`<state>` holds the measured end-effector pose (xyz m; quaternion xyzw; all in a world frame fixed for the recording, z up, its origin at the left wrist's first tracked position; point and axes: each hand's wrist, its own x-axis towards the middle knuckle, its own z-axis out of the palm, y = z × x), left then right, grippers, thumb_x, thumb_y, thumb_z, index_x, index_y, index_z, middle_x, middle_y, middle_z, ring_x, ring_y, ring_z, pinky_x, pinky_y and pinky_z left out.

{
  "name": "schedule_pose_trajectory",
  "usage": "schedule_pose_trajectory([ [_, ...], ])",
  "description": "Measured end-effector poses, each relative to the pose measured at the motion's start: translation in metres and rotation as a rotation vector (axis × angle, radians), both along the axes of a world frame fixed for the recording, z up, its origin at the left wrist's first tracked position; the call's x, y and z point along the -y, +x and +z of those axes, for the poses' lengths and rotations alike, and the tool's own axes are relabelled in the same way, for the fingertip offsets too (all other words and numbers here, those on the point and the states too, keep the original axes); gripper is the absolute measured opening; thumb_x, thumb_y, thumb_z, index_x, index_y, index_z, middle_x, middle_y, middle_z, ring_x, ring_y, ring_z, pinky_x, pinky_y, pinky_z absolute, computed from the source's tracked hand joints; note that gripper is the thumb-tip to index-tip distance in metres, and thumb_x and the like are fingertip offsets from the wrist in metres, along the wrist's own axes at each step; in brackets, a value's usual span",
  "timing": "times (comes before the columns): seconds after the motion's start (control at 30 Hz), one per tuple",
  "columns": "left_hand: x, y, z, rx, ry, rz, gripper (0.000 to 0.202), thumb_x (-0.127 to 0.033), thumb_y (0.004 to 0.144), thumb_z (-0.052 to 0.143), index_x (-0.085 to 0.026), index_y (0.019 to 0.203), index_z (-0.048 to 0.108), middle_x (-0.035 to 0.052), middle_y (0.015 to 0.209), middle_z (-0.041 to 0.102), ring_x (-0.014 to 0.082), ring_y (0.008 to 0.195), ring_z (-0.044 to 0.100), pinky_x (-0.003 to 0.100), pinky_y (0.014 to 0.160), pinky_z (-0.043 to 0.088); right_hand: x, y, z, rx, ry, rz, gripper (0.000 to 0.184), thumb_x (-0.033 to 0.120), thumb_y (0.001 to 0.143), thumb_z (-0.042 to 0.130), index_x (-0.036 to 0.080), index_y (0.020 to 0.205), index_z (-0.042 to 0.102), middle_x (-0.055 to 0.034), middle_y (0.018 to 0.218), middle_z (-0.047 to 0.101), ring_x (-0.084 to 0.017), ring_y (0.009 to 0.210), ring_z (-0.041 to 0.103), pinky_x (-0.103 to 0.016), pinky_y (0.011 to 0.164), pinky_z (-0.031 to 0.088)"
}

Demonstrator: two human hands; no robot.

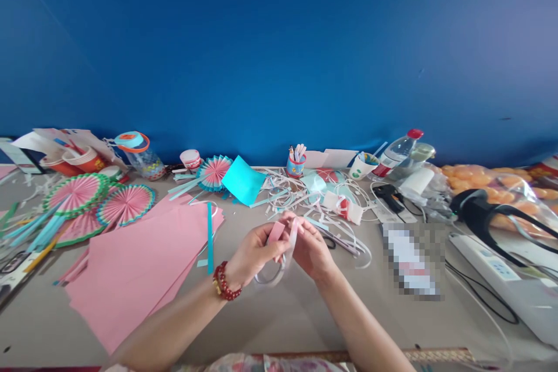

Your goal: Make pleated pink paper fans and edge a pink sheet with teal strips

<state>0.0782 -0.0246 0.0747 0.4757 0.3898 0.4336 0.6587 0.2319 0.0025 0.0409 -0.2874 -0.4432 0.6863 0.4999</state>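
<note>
Above the middle of the table, my left hand [257, 249] pinches a small pink piece of folded paper [275, 233] between thumb and fingers. Close against it, my right hand [313, 250] has its fingers closed on a pale, translucent strip of tape [293, 233]. From between my hands a whitish loop [279, 279] hangs down, perhaps part of the same tape; where it joins is hidden by my fingers. Large sheets of pink paper [148, 256] lie to the left, with a narrow blue paper strip [210, 238] on their right edge.
Pleated paper fans [126, 206] and a tumbler [142, 157] stand at the left. Behind my hands are a blue sheet [244, 181], a pen cup [296, 164] and tangled white strips [283, 192]. At the right are a bottle [396, 154], a blurred-out phone [410, 261] and a power strip [492, 267].
</note>
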Motion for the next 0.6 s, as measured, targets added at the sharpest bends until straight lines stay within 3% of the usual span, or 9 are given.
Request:
schedule_pose_trajectory([
  [0.1,0.0,-0.003,0.008,-0.113,0.061,0.01,0.028,-0.037,0.08,0.065,-0.018,0.067,0.049,-0.0025,0.068,0.047,0.0099,0.06,0.044,0.023,0.059,0.038,-0.004,0.021,0.009,0.249,0.118,-0.121,0.035,0.054,0.09,0.059,0.022,0.101,0.07,-0.0074,0.106,0.067,-0.021,0.088,0.063,-0.037,0.082,0.053],
  [0.2,0.0,-0.006,0.009,-0.237,0.132,-0.043,0.027,-0.035,0.081,0.062,-0.018,0.067,0.049,-0.0028,0.066,0.044,0.0106,0.061,0.042,0.023,0.06,0.035,-0.006,0.041,0.033,0.523,0.352,-0.168,0.029,0.046,0.093,0.057,0.023,0.105,0.07,-0.0062,0.106,0.068,-0.021,0.09,0.062,-0.034,0.084,0.05],
  [0.3,0.0,-0.005,0.006,-0.345,0.183,-0.079,0.026,-0.036,0.081,0.061,-0.018,0.068,0.048,-0.0041,0.064,0.038,0.0104,0.061,0.036,0.023,0.057,0.029,-0.005,0.051,0.063,0.758,0.604,0.045,0.021,0.037,0.09,0.061,0.025,0.104,0.07,-0.0049,0.1,0.071,-0.021,0.09,0.064,-0.033,0.08,0.048],
  [0.4,0.0,-0.003,0.004,-0.408,0.223,-0.098,0.032,-0.035,0.081,0.06,-0.019,0.064,0.039,-0.0052,0.064,0.029,0.0099,0.061,0.028,0.023,0.055,0.023,-0.005,0.049,0.086,1.011,0.715,0.238,0.012,0.031,0.085,0.066,0.027,0.096,0.071,0.0005,0.084,0.072,-0.018,0.076,0.065,-0.027,0.068,0.045],
  [0.5,0.001,-0.003,0.004,-0.419,0.229,-0.12,0.033,-0.031,0.079,0.059,-0.019,0.063,0.034,-0.0053,0.064,0.027,0.01,0.062,0.026,0.023,0.054,0.021,-0.011,0.048,0.095,1.121,0.77,0.357,0.009,0.03,0.087,0.062,0.026,0.086,0.071,0.0015,0.075,0.07,-0.016,0.068,0.062,-0.024,0.063,0.041],
  [0.6,0.002,-0.005,0.006,-0.381,0.241,-0.181,0.032,-0.029,0.08,0.058,-0.019,0.062,0.034,-0.0051,0.064,0.03,0.0101,0.063,0.028,0.023,0.056,0.024,-0.017,0.051,0.093,1.028,0.777,0.49,0.017,0.028,0.091,0.057,0.024,0.083,0.071,0.0006,0.073,0.067,-0.015,0.069,0.059,-0.024,0.064,0.041],
])
